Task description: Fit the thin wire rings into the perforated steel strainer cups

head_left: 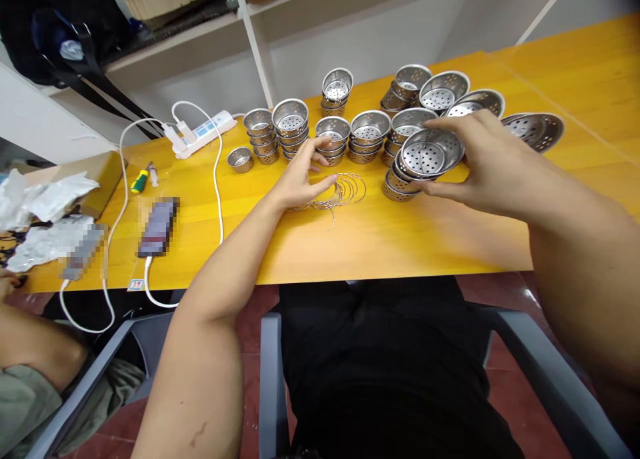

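Note:
My right hand point(480, 159) grips a perforated metal strainer cup point(431, 154) by its sides, thumb at the near side and fingers at the far rim. The cup is tilted and overlaps a short stack of similar cups point(399, 187); I cannot tell whether it is nested in them. My left hand point(300, 177), fingers apart and holding nothing, hovers over or rests at a bundle of thin wire rings point(345, 191). Behind it stand stacks of strainer cups point(332, 138), and one single small cup point(241, 159) sits to the left.
More strainer cups point(445, 91) stand at the back right, one lying tilted point(537, 131). A power strip point(205, 134) with white cables, a phone point(159, 227) and a green-yellow screwdriver point(140, 181) are at the left. Another person's leg point(40, 352) shows at lower left.

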`<action>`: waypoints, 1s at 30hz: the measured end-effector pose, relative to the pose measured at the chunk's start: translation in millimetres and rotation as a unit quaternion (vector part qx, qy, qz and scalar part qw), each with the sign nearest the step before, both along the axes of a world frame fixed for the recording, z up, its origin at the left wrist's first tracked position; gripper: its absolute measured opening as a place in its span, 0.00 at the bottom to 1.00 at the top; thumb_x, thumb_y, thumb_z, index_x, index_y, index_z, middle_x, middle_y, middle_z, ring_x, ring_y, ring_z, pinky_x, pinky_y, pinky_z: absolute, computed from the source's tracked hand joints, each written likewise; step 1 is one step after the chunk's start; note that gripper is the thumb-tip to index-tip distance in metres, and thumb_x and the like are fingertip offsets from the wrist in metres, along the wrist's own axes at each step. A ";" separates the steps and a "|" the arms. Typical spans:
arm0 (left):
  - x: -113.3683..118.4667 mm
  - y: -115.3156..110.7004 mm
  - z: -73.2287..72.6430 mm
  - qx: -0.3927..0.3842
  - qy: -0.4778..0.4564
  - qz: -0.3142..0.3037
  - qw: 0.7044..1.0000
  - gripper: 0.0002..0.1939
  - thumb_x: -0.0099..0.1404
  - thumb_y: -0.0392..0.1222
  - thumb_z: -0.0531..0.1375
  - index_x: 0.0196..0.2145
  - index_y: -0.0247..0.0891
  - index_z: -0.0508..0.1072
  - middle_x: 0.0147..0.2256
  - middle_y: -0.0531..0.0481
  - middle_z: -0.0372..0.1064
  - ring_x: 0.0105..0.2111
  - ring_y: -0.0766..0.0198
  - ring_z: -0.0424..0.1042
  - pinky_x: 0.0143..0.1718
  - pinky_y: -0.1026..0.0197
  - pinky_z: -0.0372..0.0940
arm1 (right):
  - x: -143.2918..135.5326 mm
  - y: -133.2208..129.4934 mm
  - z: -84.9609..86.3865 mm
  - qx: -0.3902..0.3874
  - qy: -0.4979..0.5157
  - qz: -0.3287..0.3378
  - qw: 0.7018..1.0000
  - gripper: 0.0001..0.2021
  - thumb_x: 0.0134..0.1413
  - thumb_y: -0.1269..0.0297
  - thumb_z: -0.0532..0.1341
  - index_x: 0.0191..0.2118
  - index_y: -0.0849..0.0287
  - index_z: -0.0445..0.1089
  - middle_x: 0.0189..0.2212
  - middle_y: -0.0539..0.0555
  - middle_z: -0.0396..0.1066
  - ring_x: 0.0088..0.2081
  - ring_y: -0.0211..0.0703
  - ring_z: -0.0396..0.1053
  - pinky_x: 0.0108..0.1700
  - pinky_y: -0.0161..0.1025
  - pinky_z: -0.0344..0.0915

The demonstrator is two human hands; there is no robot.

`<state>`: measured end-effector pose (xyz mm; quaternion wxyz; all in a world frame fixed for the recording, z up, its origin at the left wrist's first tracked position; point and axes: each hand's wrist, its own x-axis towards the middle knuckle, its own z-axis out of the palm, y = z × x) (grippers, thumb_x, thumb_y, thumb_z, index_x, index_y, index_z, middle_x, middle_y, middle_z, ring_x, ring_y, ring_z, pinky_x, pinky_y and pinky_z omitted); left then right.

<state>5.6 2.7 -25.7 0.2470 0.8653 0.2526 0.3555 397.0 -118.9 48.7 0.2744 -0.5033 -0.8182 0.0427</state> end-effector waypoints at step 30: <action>-15.2 -4.2 30.7 0.167 -0.094 0.125 0.973 0.27 0.86 0.69 0.60 0.43 0.43 0.79 0.45 0.47 0.75 0.45 0.58 0.79 0.56 0.39 0.85 | -1.1 5.5 -4.4 0.002 0.046 0.017 0.999 0.53 0.58 0.34 0.77 0.83 0.54 0.69 0.70 0.74 0.74 0.73 0.86 0.72 0.76 0.82 0.70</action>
